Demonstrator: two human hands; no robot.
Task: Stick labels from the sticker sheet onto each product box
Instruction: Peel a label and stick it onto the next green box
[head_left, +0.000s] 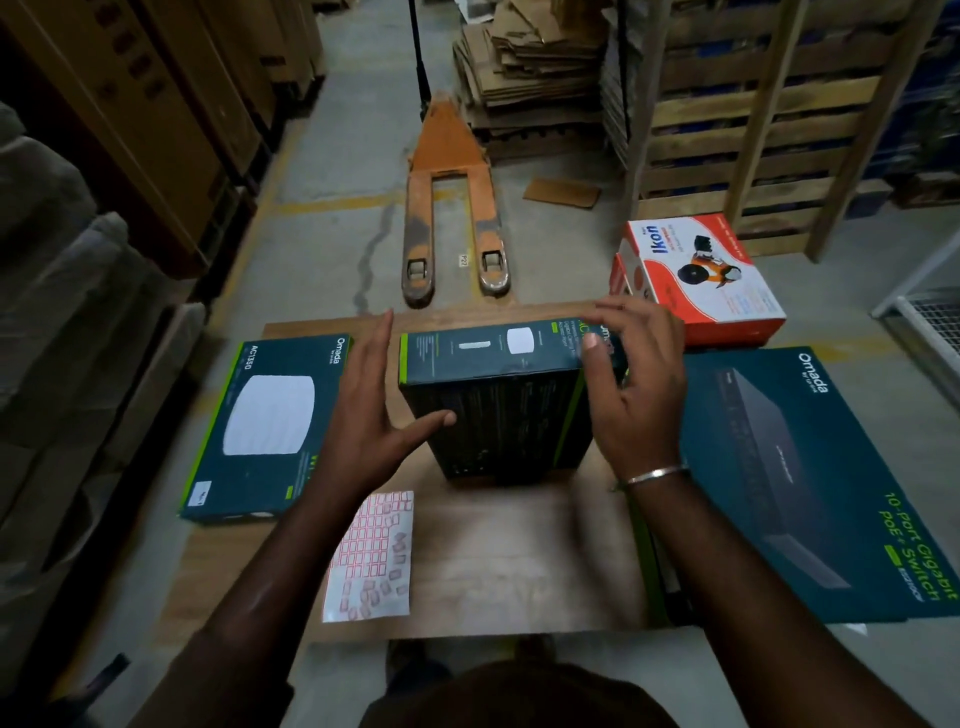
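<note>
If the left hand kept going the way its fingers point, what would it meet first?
Probably nothing on the table: the left hand points away past the standing box, toward the orange pallet jack on the floor. Depth is unclear.

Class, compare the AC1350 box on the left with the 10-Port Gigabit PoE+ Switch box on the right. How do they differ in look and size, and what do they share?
The AC1350 box pictures a white rounded device; the switch box pictures a dark flat unit. The AC1350 box looks smaller, the switch box clearly larger. The AC1350 box lies beside the left hand, the switch box beside the right hand. Both are dark teal Omada boxes with green trim, lying flat on the table.
</note>
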